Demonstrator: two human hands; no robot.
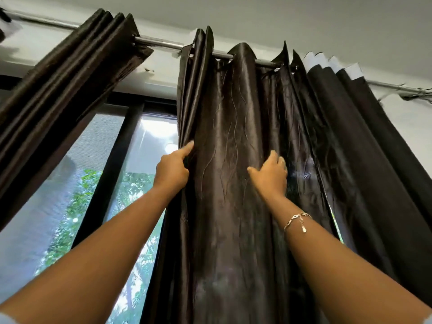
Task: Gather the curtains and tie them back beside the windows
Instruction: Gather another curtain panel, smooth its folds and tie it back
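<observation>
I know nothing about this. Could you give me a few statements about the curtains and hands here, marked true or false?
1. The left hand and right hand both touch the same dark curtain. True.
2. The bracelet is on the left wrist. False: it is on the right wrist.
3. The curtain hangs from a metal rod. True.
4. The window is fully covered. False: bare glass shows left of the curtain.
5. A tie-back already circles the curtain. False: none is visible.
</observation>
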